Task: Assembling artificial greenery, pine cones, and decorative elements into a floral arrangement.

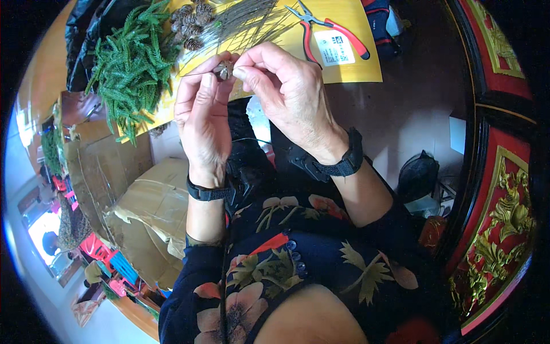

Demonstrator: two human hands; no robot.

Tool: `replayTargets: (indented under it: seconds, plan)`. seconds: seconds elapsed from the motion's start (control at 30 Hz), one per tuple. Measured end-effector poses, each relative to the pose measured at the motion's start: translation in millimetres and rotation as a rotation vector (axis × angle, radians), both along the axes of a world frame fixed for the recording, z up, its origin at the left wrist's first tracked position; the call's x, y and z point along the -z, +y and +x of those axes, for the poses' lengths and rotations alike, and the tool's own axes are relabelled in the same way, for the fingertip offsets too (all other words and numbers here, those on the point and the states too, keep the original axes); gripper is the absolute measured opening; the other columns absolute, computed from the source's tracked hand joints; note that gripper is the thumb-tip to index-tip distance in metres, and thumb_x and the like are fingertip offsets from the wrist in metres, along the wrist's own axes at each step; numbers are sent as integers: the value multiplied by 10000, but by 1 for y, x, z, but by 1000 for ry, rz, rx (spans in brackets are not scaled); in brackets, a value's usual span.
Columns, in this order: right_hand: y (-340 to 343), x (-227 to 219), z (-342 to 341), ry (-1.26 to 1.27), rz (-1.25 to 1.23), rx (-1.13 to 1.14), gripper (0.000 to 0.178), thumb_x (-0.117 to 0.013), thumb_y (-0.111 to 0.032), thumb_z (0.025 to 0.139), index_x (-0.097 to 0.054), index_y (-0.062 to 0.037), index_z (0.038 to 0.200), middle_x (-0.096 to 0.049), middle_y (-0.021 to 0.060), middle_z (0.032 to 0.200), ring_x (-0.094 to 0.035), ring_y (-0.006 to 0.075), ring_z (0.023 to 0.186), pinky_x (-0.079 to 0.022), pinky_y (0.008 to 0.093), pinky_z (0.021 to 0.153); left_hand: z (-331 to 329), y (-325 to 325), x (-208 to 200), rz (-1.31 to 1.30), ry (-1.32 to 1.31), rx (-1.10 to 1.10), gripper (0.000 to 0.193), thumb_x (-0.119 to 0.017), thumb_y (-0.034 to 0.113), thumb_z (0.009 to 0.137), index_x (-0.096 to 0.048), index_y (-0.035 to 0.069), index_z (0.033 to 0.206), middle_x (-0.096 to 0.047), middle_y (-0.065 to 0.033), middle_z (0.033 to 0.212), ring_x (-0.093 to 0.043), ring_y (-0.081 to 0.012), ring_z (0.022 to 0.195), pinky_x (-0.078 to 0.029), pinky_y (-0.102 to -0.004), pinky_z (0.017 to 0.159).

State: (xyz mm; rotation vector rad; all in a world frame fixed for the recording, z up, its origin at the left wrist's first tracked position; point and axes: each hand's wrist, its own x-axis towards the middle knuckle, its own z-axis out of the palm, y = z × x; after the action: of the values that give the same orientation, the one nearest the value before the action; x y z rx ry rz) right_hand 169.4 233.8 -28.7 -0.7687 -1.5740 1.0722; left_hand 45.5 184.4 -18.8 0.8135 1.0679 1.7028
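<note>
While torn cardboard (154, 200) slumps on the left, a yellow sheet (366, 69) covers the far side, greenery (134, 63) heaped across its left end. Over the sheet's near edge, the left hand (205, 117) pinches with thumb and fingers; the right hand (295, 94) is close beside it, thumb and forefinger drawn together. Beyond them wires (252, 23) lie strewn, red-handled pliers (349, 37) to their right with jaws parted. Brown cones (192, 20) cluster left of the wires. Smallest of all, a small cone (224, 70) sits in the left hand's grip, right fingertips by its right edge; whether they hold it too, I can't tell.
</note>
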Motion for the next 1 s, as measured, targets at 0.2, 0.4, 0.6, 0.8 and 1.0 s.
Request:
replayTargets:
  seconds: [0.2, 0.4, 0.6, 0.8, 1.0]
  plan:
    - [0, 2, 0, 2, -40, -32, 54, -596, -37, 842, -594, -12, 889, -623, 42, 726, -590, 88, 634, -468, 208, 566, -5, -1, -2, 5, -32, 37, 192, -485, 91, 922, -573, -16, 1055, -591, -164, 1093, -571, -213, 1030, -521, -302, 815]
    - [2, 3, 3, 8, -7, -153, 51, -589, -38, 849, -596, -11, 891, -619, 46, 716, -604, 92, 651, -473, 212, 572, -26, -4, -3, -7, 45, 120, 172, -485, 111, 928, -574, -6, 1018, -594, -163, 1083, -588, -191, 987, -534, -268, 765]
    - [3, 5, 3, -41, 11, -164, 43, -581, -30, 850, -590, -10, 886, -618, 46, 708, -613, 100, 654, -476, 213, 568, -30, -5, -3, -22, 40, 132, 163, -500, 123, 925, -569, 0, 1006, -598, -159, 1071, -606, -167, 922, -533, -256, 757]
    - [3, 5, 3, -69, -3, -153, 32, -579, -28, 849, -589, -16, 877, -618, 46, 707, -607, 105, 639, -472, 219, 559, -22, -6, -3, -71, 54, 113, 150, -510, 118, 920, -564, 2, 997, -598, -164, 1065, -603, -164, 920, -533, -259, 759]
    - [7, 2, 6, -97, 55, -143, 38, -581, -33, 848, -593, -17, 881, -617, 51, 712, -599, 110, 636, -469, 228, 556, -26, -6, -8, -61, 120, 183, 146, -494, 107, 924, -551, -4, 998, -578, -173, 1085, -598, -180, 933, -535, -278, 780]
